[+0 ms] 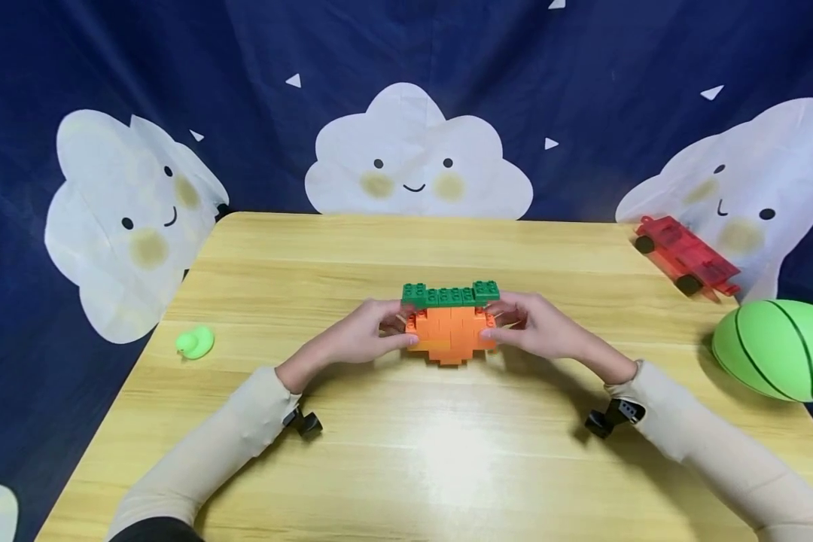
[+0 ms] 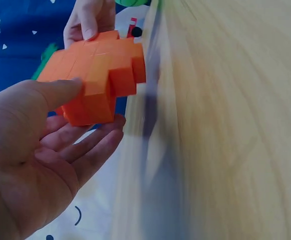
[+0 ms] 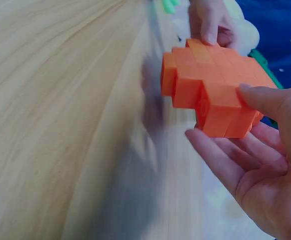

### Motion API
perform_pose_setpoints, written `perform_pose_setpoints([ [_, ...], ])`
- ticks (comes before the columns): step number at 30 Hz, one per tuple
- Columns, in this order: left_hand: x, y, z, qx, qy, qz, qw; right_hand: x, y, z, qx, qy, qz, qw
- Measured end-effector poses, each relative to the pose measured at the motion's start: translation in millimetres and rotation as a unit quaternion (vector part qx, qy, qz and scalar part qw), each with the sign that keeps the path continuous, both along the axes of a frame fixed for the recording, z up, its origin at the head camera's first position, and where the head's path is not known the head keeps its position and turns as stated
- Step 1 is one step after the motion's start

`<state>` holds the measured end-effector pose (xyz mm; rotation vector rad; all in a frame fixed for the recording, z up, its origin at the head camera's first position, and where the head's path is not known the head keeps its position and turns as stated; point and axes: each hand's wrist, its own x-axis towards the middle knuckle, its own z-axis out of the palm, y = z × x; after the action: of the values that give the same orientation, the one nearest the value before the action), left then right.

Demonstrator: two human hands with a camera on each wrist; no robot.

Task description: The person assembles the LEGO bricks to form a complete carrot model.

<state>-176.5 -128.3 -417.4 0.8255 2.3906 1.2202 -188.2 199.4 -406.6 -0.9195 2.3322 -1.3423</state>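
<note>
A carrot-like build of toy bricks (image 1: 450, 331), orange with a green brick top (image 1: 450, 296), is held between my two hands above the table. My left hand (image 1: 369, 331) grips its left side, thumb on the near face and fingers behind. On the opposite side my right hand (image 1: 538, 325) grips it the same way. Both wrist views show the stepped orange body (image 2: 93, 70) off the tabletop, with each thumb pressed on its flat face. In the right wrist view the green part (image 3: 265, 67) is mostly hidden behind the orange bricks (image 3: 218, 85).
On the wooden table (image 1: 406, 467), a small light-green toy (image 1: 195, 342) lies at the left. A red toy car (image 1: 687, 256) sits at the far right corner, and a green ball (image 1: 779, 350) rests near the right edge. Behind hangs a dark blue cloth (image 1: 257, 53) with clouds.
</note>
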Motion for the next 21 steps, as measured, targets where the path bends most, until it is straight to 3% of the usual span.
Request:
perform_pose_setpoints([
  [4,-0.3,1.2,-0.6,0.032,-0.029,0.017,0.9989,-4.9,0.5,2.3,-0.052,-0.071,-0.024,0.9958],
  [8,-3.7,1.9,0.4,0.090,-0.046,0.034,0.9943,-8.6,0.2,4.8,-0.075,-0.099,-0.042,0.9914],
  [15,-5.7,-1.1,6.2,0.123,-0.091,0.050,0.9870,-9.0,-0.7,5.6,-0.100,-0.121,-0.020,0.9873],
  [21,-8.4,0.9,4.0,0.122,-0.061,0.055,0.9891,-5.5,-5.4,6.4,-0.097,-0.101,-0.036,0.9896],
])
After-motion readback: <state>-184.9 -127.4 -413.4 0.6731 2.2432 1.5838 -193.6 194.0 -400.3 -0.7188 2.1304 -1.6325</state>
